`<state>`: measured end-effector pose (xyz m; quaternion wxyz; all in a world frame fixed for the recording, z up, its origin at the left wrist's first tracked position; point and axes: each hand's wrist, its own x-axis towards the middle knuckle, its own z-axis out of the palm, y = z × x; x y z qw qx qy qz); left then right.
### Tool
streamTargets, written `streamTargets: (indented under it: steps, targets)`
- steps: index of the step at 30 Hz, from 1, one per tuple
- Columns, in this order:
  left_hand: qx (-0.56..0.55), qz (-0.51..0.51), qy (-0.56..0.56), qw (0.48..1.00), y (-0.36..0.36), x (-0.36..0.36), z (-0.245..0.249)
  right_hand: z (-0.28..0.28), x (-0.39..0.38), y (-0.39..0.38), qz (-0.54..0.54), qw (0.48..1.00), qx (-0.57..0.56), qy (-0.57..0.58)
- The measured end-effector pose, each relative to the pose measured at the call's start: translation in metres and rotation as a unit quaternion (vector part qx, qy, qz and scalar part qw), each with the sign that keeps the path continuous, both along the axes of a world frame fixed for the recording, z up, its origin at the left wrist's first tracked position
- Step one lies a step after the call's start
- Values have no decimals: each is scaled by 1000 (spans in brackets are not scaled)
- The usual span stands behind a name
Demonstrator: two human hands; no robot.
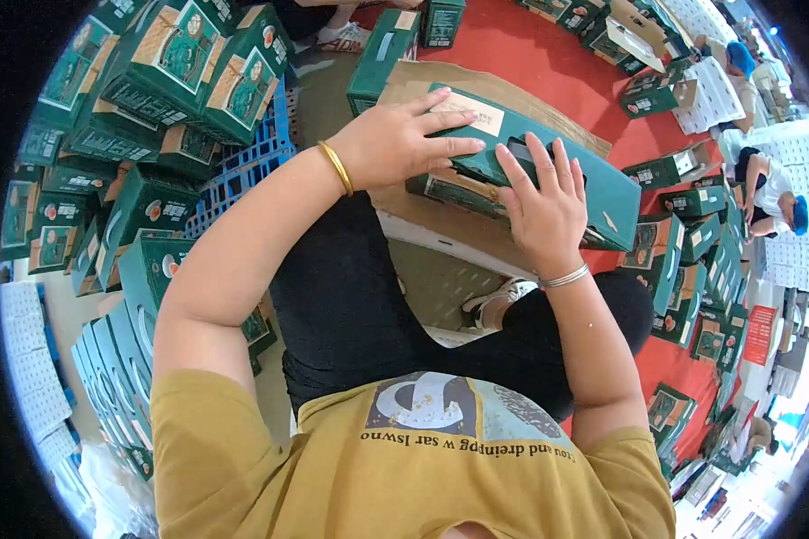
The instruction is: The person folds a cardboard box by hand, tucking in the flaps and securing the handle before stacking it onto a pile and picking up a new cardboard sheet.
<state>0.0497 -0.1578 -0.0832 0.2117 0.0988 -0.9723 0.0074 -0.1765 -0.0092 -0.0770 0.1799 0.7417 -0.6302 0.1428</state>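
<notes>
A long green carton (pixel 607 193) lies in front of me on a flattened brown cardboard sheet (pixel 503 85). My left hand (pixel 413 139), with a gold bangle at the wrist, rests on the carton's left part, fingers spread near a pale label (pixel 481 112). Over the middle of the carton's top lies my right hand (pixel 544 202), fingers stretched out beside a dark handle slot (pixel 521 153); a silver bangle circles that wrist. Both palms face down and neither hand grips anything. The carton's near side is partly hidden by my hands.
Stacked green cartons (pixel 166 63) stand at the left by a blue plastic crate (pixel 252 166). Another green carton (pixel 382 63) stands just beyond the cardboard. More cartons (pixel 652 256) line the red floor covering (pixel 530 40) at the right. People in blue caps (pixel 768 193) are at the far right.
</notes>
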Motion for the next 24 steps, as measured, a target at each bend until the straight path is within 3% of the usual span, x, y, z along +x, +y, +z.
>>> streamTargets:
  steps: [4, 5, 7, 8, 11, 13, 16, 17, 19, 20, 24]
  targets:
    - [15, 2, 3, 1000, 19, 1, 9, 3, 3, 8, 8, 1000, 21, -11]
    - [69, -6, 22, 997, 18, 1, 8, 3, 3, 8, 9, 1000, 19, -13]
    - [154, 72, 105, 980, 22, 7, 9, 3, 1, 7, 9, 1000, 16, -16]
    - [117, 131, 193, 965, 26, 7, 10, 3, 1, 6, 6, 1000, 14, -17]
    - [342, 314, 222, 857, 48, 15, 2, -2, 1, 3, 5, 1000, -3, -27]
    - [462, 333, 227, 790, 57, 14, -10, -1, 2, 2, 2, 1000, -6, -26]
    - [648, 279, 348, 617, 72, -3, -8, 0, 3, 3, 9, 1000, -7, -29]
    - [646, 330, 378, 575, 77, -11, -13, 0, 3, 3, 7, 1000, -8, -28]
    - [485, 381, 358, 701, 80, -17, -21, -1, 2, 4, 1, 1000, -3, -24]
    - [449, 392, 325, 735, 82, -15, -22, 0, 2, 3, 2, 1000, -6, -27]
    - [395, 378, 330, 769, 84, -17, -29, 1, 2, 5, 6, 999, -15, -34]
